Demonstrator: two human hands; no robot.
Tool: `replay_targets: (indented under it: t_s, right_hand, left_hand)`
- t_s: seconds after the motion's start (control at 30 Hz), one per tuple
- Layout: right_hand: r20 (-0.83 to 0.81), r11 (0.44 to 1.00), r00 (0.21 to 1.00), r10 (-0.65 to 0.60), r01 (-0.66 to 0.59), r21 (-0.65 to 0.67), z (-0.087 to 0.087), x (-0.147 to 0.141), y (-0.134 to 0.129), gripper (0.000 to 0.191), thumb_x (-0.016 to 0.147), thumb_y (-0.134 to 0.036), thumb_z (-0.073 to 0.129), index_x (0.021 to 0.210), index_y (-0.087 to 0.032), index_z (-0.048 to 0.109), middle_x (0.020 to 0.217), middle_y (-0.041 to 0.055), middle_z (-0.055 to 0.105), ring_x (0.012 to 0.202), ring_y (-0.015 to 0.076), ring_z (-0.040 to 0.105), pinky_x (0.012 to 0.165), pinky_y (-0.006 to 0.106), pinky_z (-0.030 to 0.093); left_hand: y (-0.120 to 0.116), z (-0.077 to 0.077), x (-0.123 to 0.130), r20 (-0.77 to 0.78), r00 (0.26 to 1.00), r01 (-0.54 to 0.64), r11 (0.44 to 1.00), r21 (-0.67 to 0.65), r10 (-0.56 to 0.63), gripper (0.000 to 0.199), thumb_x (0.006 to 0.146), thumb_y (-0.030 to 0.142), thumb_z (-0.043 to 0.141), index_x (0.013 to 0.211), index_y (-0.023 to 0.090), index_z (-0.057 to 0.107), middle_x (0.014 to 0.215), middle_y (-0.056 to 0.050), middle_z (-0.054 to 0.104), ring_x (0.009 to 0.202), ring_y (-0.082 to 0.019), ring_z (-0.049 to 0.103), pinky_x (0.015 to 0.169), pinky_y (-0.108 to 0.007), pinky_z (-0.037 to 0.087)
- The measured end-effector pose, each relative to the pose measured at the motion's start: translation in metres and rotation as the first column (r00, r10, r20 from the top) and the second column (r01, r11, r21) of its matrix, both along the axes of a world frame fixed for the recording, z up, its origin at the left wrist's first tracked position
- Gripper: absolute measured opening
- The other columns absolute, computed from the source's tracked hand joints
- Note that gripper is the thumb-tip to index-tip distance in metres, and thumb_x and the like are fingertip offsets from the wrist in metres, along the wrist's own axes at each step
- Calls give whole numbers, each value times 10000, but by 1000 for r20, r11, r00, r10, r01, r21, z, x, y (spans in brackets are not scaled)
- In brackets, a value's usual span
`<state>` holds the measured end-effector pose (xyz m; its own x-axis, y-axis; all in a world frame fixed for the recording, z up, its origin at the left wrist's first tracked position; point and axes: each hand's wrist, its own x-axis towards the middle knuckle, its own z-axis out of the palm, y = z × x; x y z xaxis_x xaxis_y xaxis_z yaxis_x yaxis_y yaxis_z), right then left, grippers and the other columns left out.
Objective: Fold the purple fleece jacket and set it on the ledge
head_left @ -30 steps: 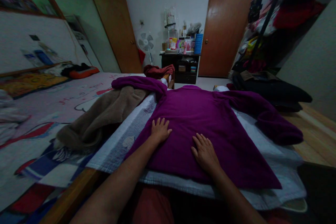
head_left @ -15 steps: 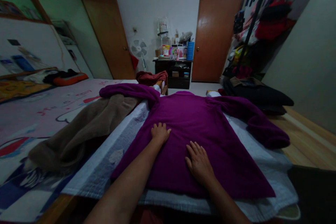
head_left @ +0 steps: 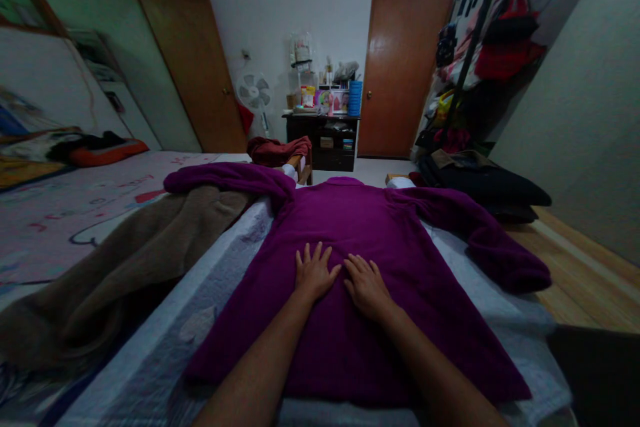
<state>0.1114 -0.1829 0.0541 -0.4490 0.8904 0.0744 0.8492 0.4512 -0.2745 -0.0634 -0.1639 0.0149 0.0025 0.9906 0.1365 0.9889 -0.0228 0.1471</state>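
Observation:
A purple long-sleeved top (head_left: 345, 217) lies spread out, collar at the far end and both sleeves stretched to the sides. Flat on its middle rests my left hand (head_left: 315, 273), fingers spread. My right hand (head_left: 367, 285) lies just beside it on the same fabric, fingers extended and slightly apart. Neither hand grips anything. Beneath the top is a pale blue-white cloth (head_left: 225, 260) covering the surface. The left sleeve reaches over a brown fleecy garment (head_left: 150, 253).
A bed with a pink patterned sheet (head_left: 115, 180) adjoins on the left. Folded dark clothes (head_left: 485, 180) are stacked at the right. Farther back are a dark red cloth (head_left: 277, 150), a white fan (head_left: 254, 92), a black cabinet (head_left: 295, 140) and a brown door (head_left: 400, 67).
My right hand has moved slightly up and left over the top, and my left hand slightly right and down, its fingers now more spread. They are closer together. The camera view has shifted slightly.

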Motion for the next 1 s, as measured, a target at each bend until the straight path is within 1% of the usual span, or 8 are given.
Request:
replay_targets:
  t_s: [0.17, 0.27, 0.37, 0.43, 0.57, 0.63, 0.87, 1.0]
  right_hand:
    - [118, 977, 971, -208, 213, -27, -27, 42, 32, 583, 941, -524, 370, 1443, -231, 407, 1544, 79, 313, 1433, 300, 213, 1133, 531, 122]
    - [153, 947, 938, -312, 320, -26, -27, 63, 45, 629, 930, -544, 372, 1443, -183, 412, 1535, 141, 312, 1424, 324, 232, 1118, 520, 164]
    - [182, 924, 911, -370, 382, -36, -17, 57, 56, 611, 890, -488, 469, 1386, -132, 482, 1484, 210, 374, 1395, 357, 287, 1088, 544, 211]
    - [157, 940, 929, -335, 342, -20, -9, 36, 63, 515, 868, -361, 507, 1314, -106, 547, 1443, 220, 428, 1379, 345, 319, 1085, 515, 244]
    - [-73, 997, 994, 76, -77, -16, -1, -15, 84, 414, 896, -178, 400, 1275, -173, 568, 1391, 98, 528, 1293, 164, 452, 1073, 289, 309]
    - [-96, 989, 987, 132, -138, -55, -2, -31, 98, 361, 875, -183, 447, 1194, -202, 613, 1311, 63, 597, 1225, 144, 512, 1034, 260, 344]
    - [-84, 996, 992, -93, 93, -3, -27, -19, 136, 435, 908, -288, 462, 1323, -169, 520, 1459, 121, 447, 1353, 236, 378, 1108, 421, 258]
    - [-85, 993, 991, -105, 109, 48, -40, -16, 138, 444, 928, -329, 434, 1342, -192, 515, 1467, 89, 444, 1371, 232, 354, 1128, 417, 231]
  left_hand:
    - [3, -1, 1, -2, 998, -66, 997, -33, 66, 722, 849, 716, 342, 1452, 320, 375, 1565, -84, 278, 1420, -430, 171, 1095, -659, 112]
    - [3, -1, 1, 3, 998, -55, 998, -43, 55, 723, 852, 717, 331, 1453, 317, 376, 1566, -87, 276, 1420, -432, 171, 1092, -664, 115]
    - [2, -1, 1, 0, 999, -48, 998, -39, 49, 718, 853, 709, 349, 1452, 314, 381, 1563, -85, 282, 1420, -428, 176, 1095, -658, 128]
    - [2, -1, 0, -10, 999, -42, 999, -28, 42, 691, 870, 678, 356, 1451, 305, 387, 1558, -81, 296, 1419, -415, 191, 1100, -646, 143]
    - [2, -2, -2, -38, 998, -48, 999, 13, 48, 548, 960, 482, 298, 1455, 266, 390, 1536, -61, 347, 1417, -344, 241, 1127, -583, 179]
    - [3, -3, -2, -47, 998, -49, 998, 30, 50, 515, 966, 415, 303, 1448, 263, 402, 1526, -49, 368, 1415, -323, 255, 1134, -562, 190]
    - [4, -8, -2, -38, 998, -49, 998, 46, 51, 531, 934, 438, 373, 1427, 251, 432, 1521, -42, 377, 1402, -333, 265, 1125, -570, 197]
    - [7, -4, 0, -45, 997, -62, 997, 34, 64, 525, 915, 443, 405, 1410, 273, 446, 1514, -50, 386, 1375, -349, 294, 1095, -581, 228]
